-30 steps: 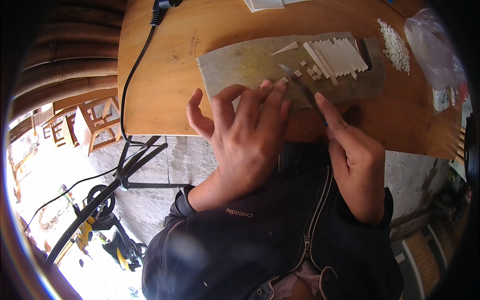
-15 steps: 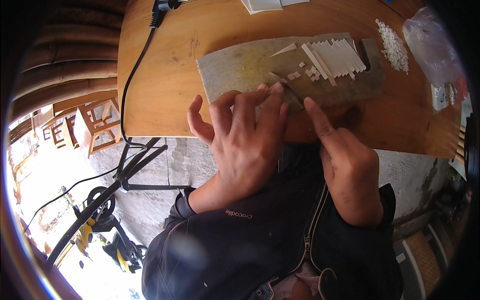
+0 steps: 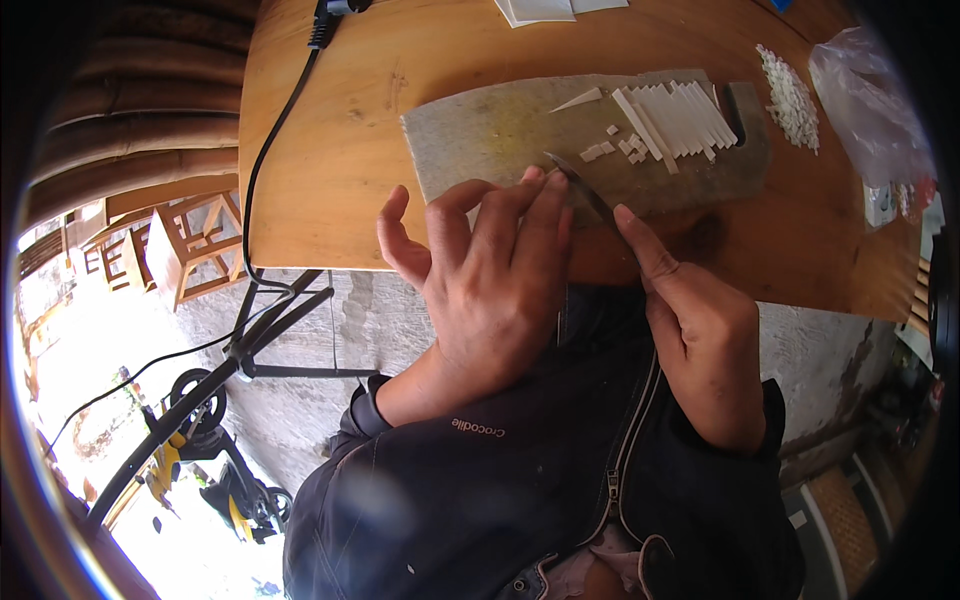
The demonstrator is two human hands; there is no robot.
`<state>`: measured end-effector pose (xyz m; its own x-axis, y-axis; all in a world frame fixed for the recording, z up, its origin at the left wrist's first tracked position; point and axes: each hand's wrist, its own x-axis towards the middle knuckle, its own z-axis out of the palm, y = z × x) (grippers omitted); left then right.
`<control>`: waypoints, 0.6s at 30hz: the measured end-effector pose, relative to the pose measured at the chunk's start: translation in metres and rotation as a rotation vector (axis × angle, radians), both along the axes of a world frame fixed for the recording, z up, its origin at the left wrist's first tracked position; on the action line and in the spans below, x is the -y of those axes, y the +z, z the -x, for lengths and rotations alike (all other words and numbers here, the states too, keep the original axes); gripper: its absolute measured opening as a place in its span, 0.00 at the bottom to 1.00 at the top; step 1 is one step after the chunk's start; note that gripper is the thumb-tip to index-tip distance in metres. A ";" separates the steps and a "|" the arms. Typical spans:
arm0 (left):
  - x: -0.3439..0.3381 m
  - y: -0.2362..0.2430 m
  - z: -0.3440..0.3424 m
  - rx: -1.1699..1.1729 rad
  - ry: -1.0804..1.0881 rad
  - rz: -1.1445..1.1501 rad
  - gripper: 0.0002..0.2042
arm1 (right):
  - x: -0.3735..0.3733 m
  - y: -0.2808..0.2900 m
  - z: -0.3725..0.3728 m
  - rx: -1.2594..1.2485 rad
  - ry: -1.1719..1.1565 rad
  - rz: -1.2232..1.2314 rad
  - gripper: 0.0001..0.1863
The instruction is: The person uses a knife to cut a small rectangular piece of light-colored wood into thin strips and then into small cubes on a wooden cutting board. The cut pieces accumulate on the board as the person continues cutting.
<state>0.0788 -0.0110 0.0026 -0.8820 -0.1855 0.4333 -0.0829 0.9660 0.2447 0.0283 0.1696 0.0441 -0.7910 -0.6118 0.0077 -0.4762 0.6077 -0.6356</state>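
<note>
Worktop (image 3: 330,180): brown wood. Directly on it: flat grey board (image 3: 465,135), centre; heap of small white pieces (image 3: 790,100) and clear plastic bag (image 3: 862,100), right; white sheets (image 3: 540,10), far side; black cable (image 3: 318,36), left part.

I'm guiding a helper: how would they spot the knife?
On the wooden table lies a grey board. Over its near edge, the right hand holds the knife, tip beside the left hand. Its dark blade sets it apart from the white strips.
</note>
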 end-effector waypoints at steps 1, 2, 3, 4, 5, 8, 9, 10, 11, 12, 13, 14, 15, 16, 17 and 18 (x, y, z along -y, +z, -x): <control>0.001 0.000 0.000 0.001 -0.003 -0.002 0.14 | 0.000 0.001 0.000 0.000 0.004 -0.007 0.41; 0.001 0.000 -0.001 0.002 -0.006 -0.003 0.14 | 0.000 0.002 0.000 -0.004 0.008 -0.027 0.41; 0.001 0.000 -0.001 0.004 -0.003 -0.007 0.14 | 0.001 0.004 0.000 -0.009 0.011 -0.048 0.41; 0.000 0.000 -0.001 0.006 0.000 -0.010 0.14 | 0.001 0.005 0.000 -0.013 0.015 -0.068 0.41; 0.000 0.001 -0.001 0.008 0.003 -0.013 0.14 | 0.002 0.006 -0.001 -0.030 0.011 -0.107 0.41; -0.001 0.004 -0.005 0.051 0.045 -0.031 0.14 | 0.006 0.010 -0.004 -0.061 -0.002 -0.187 0.41; -0.001 0.005 -0.007 0.063 0.047 -0.022 0.15 | 0.006 0.011 -0.004 -0.059 -0.003 -0.185 0.41; -0.001 0.006 -0.008 0.075 0.049 -0.013 0.15 | 0.006 0.011 -0.004 -0.058 -0.004 -0.183 0.41; 0.000 0.007 -0.009 0.086 0.051 -0.004 0.15 | 0.005 0.009 -0.002 -0.045 -0.006 -0.134 0.41; 0.001 0.007 -0.009 0.087 0.046 -0.002 0.16 | 0.002 0.004 0.000 -0.032 -0.004 -0.083 0.41; 0.001 0.006 -0.010 0.087 0.040 0.001 0.16 | 0.001 0.002 0.001 -0.019 -0.002 -0.033 0.41; 0.002 0.006 -0.010 0.088 0.034 0.003 0.16 | 0.003 0.005 0.001 0.017 -0.023 -0.031 0.40; 0.002 0.005 -0.010 0.085 0.038 0.001 0.16 | 0.005 0.009 0.001 0.056 -0.043 -0.030 0.39; 0.002 0.003 -0.010 0.082 0.041 -0.001 0.16 | 0.006 0.012 0.001 0.094 -0.063 -0.030 0.38; 0.002 0.003 -0.010 0.079 0.045 -0.002 0.16 | 0.006 0.011 0.000 0.080 -0.047 -0.024 0.38; 0.002 0.003 -0.010 0.082 0.046 -0.005 0.16 | 0.005 0.009 -0.001 0.065 -0.037 -0.019 0.37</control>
